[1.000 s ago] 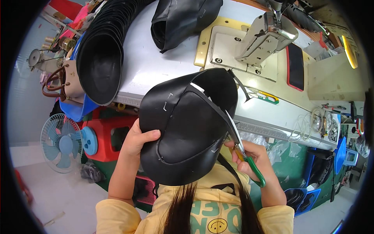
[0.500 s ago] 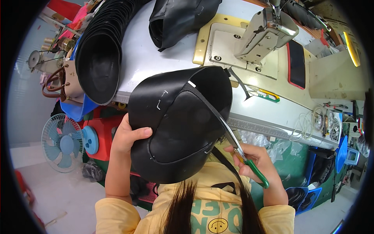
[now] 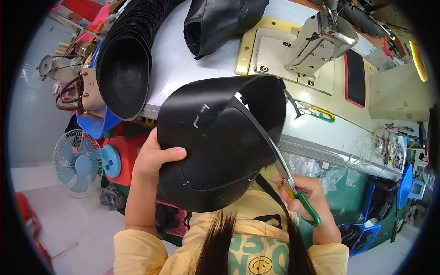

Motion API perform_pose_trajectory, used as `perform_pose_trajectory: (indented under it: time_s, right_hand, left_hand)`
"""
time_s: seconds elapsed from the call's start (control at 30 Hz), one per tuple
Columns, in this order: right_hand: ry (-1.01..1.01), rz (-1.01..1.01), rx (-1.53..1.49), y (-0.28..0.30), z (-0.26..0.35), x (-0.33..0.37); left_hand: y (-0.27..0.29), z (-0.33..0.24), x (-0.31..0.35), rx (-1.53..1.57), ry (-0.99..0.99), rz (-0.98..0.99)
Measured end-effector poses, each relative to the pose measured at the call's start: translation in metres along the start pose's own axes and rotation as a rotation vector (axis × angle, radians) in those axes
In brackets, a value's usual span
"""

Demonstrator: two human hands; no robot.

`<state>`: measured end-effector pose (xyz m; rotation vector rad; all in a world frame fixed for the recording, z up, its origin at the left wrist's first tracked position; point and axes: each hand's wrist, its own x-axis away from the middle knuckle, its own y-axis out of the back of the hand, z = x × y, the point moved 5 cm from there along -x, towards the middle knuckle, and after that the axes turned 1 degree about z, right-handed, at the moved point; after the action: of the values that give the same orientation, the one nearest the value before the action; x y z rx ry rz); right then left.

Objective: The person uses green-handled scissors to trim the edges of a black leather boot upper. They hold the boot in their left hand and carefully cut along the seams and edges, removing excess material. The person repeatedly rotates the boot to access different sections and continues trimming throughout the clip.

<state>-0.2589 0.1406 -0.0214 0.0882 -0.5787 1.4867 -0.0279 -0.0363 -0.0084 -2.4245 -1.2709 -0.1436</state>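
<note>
A black leather-like bag panel (image 3: 215,146), sewn into a tube with a curved seam and white chalk marks, hangs in front of me. My left hand (image 3: 156,153) grips its left side, thumb on top and fingers hidden behind. In my right hand (image 3: 305,190) are scissors (image 3: 308,208) with a green handle, their blades lying along the panel's edge on the right. A narrow black strip (image 3: 270,192) dangles below the blades. Another thin strip (image 3: 293,103) sticks out from the upper right corner, over the table.
A sewing machine (image 3: 316,46) stands at the far right of the white table (image 3: 172,62). A red-edged phone (image 3: 354,78) and yellow-green thread snips (image 3: 323,113) lie near it. Nested black pieces (image 3: 123,78) and another black piece (image 3: 224,23) lie farther left. A fan (image 3: 78,162) stands at left.
The whole scene has shifted slightly to the right in view. Both hands keep their holds, and the scissors stay at the panel's right edge.
</note>
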Motion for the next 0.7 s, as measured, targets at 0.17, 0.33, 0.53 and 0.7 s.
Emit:
perform_pose_trajectory:
  time_s: [0.17,0.33,0.53,0.7]
  right_hand:
    - [0.042,0.083,-0.027,-0.0001,-0.0028,-0.0048]
    - [0.018,0.06,0.014,0.0033,-0.0016,-0.0005]
    - [-0.003,-0.035,0.13,0.0068,0.0028,0.0047]
    - [0.015,0.001,0.047,0.0,-0.0003,-0.001]
  left_hand:
    - [-0.0016,-0.0001,-0.0018,-0.039,0.004,0.047]
    - [-0.0004,-0.0037,-0.0042,-0.057,0.0,0.07]
    - [-0.0002,-0.0063,-0.0051,-0.087,-0.016,0.087]
    - [-0.0017,-0.0062,-0.0061,-0.106,-0.044,0.159]
